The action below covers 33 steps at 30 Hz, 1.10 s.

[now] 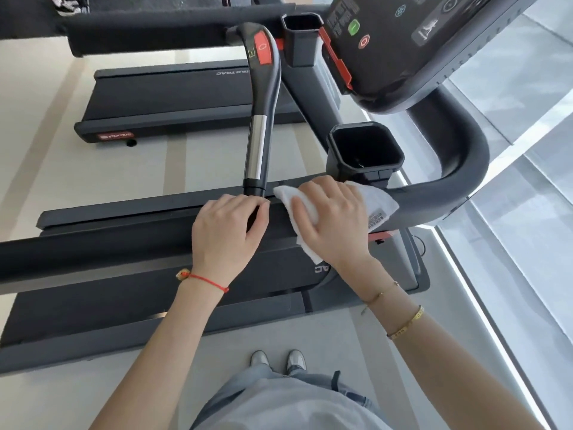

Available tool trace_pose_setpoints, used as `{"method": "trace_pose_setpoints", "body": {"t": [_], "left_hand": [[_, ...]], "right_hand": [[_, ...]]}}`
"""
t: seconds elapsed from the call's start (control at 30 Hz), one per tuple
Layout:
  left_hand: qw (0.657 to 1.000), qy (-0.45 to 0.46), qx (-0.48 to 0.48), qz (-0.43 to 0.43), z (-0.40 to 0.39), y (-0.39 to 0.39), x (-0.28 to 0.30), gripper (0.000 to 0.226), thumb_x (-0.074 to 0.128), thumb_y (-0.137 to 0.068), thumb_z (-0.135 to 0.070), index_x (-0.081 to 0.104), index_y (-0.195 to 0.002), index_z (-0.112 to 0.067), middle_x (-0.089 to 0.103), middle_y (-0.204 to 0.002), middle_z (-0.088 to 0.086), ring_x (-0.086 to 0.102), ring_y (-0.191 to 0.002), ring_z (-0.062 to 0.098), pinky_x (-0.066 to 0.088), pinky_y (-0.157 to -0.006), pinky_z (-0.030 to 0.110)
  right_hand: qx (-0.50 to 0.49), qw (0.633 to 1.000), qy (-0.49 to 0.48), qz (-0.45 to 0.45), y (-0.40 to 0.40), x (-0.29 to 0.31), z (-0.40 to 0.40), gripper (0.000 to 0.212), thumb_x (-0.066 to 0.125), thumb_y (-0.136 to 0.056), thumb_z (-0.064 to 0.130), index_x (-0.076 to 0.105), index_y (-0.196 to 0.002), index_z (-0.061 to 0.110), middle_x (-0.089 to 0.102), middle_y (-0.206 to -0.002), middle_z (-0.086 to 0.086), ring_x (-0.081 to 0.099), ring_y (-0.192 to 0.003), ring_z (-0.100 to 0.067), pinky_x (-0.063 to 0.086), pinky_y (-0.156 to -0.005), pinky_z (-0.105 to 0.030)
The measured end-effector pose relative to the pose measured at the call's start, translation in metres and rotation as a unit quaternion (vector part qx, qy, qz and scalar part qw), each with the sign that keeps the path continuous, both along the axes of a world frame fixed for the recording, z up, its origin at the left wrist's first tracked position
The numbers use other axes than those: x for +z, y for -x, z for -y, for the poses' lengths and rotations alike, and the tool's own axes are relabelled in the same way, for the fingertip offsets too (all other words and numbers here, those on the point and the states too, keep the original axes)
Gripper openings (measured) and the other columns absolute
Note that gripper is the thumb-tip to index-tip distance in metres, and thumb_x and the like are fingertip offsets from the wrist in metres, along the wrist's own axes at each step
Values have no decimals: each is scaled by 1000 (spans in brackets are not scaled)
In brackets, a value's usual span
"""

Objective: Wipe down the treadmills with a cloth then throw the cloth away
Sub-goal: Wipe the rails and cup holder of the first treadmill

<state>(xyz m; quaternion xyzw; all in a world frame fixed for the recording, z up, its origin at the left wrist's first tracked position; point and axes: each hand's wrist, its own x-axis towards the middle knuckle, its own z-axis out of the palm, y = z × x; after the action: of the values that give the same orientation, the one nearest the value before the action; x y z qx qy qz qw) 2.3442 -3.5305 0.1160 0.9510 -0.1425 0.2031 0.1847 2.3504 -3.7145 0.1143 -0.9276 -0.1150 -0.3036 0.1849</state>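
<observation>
Cloth: white cloth (pixel 376 202), printed label at its right edge, lies on the near treadmill's dark side handrail (pixel 434 193), just below the near cup holder (pixel 366 150).
Right hand: right hand (pixel 333 218) lies flat on the cloth, fingers spread and nearly straight, pressing it against the rail; no pinch seen.
Left hand: left hand (pixel 228 226) grips the black lower end of the centre handlebar (pixel 259 144), fingers curled round it, just left of the cloth.
Handlebar: chrome sensor section mid-length, red button (pixel 263 48) near its top.
Near treadmill: belt deck (pixel 124 293) runs left under both forearms; console (pixel 412 41) at upper right with one green and one red button.
Second treadmill: second treadmill (pixel 161 97) stands parallel beyond, red brand badge on its end.
Wrists: red string bracelet (pixel 206 279) on the left; gold bangle (pixel 406 322) on the right.
Floor: pale; two grey shoes (pixel 277 361) at bottom centre.
</observation>
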Motion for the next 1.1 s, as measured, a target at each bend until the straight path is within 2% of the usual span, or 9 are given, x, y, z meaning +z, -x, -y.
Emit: {"method": "trace_pose_setpoints", "body": {"t": [0.13,0.27,0.33,0.43,0.57,0.73,0.83,1.0,1.1], "left_hand": [[1000,0,0,-12,-1,1,2,33,41,-101,-35,72,-96,-23,71,-86,-9,63,-81,17,45,-73,32],[1000,-7,-16,-19,-3,0,2,34,38,-102,-36,71,-101,-26,71,-90,-11,63,-85,14,43,-76,29],[1000,-11,-19,-22,-3,-1,2,34,38,-102,-36,70,-103,-26,71,-92,-12,63,-86,14,41,-77,28],[1000,-19,-17,-16,-3,-1,1,33,39,-101,-35,70,-103,-25,71,-92,-11,62,-85,15,40,-77,28],[1000,-16,-16,-9,-3,0,1,33,39,-101,-35,70,-102,-24,71,-92,-11,62,-84,15,40,-76,28],[1000,-14,-11,-15,-2,0,2,30,41,-101,-34,70,-101,-25,71,-92,-13,62,-85,13,41,-79,28],[1000,-16,-8,-14,-1,1,1,30,41,-101,-34,70,-100,-25,71,-90,-12,62,-84,14,42,-78,30],[999,-32,-4,-14,-1,1,1,34,37,-101,-35,68,-97,-21,70,-88,-9,61,-82,16,41,-76,30],[999,-25,-4,-24,0,2,3,33,38,-102,-35,69,-102,-25,70,-90,-12,62,-85,14,41,-78,29]], "right_hand": [[40,999,21,8,1,-1,28,26,49,-96,31,68,-95,13,65,-95,-1,58,-76,-23,44,-75,-35],[-78,996,-34,-5,1,2,29,21,53,-93,28,67,-86,13,64,-87,-1,57,-75,-24,42,-78,-34],[-90,995,-38,-16,0,1,6,22,53,-92,28,66,-82,13,63,-84,-3,56,-75,-26,42,-77,-37],[-34,999,-13,-20,6,-3,-15,26,49,-94,31,65,-86,13,62,-89,-3,54,-77,-24,42,-76,-37],[51,998,32,-33,3,2,8,28,48,-96,35,67,-98,14,64,-96,-1,57,-78,-22,43,-76,-35],[-46,995,10,-92,-9,12,6,31,47,-91,36,64,-75,15,59,-70,1,53,-61,-24,41,-64,-37],[-64,995,0,-82,-10,10,-12,31,49,-90,31,58,-66,12,55,-65,-3,51,-57,-27,39,-61,-38],[58,998,32,7,4,-3,-2,29,49,-96,33,68,-99,12,65,-97,-4,59,-81,-24,44,-78,-38],[66,996,55,29,3,-6,26,29,50,-96,34,68,-106,13,66,-106,-3,61,-89,-23,45,-83,-37]]}}
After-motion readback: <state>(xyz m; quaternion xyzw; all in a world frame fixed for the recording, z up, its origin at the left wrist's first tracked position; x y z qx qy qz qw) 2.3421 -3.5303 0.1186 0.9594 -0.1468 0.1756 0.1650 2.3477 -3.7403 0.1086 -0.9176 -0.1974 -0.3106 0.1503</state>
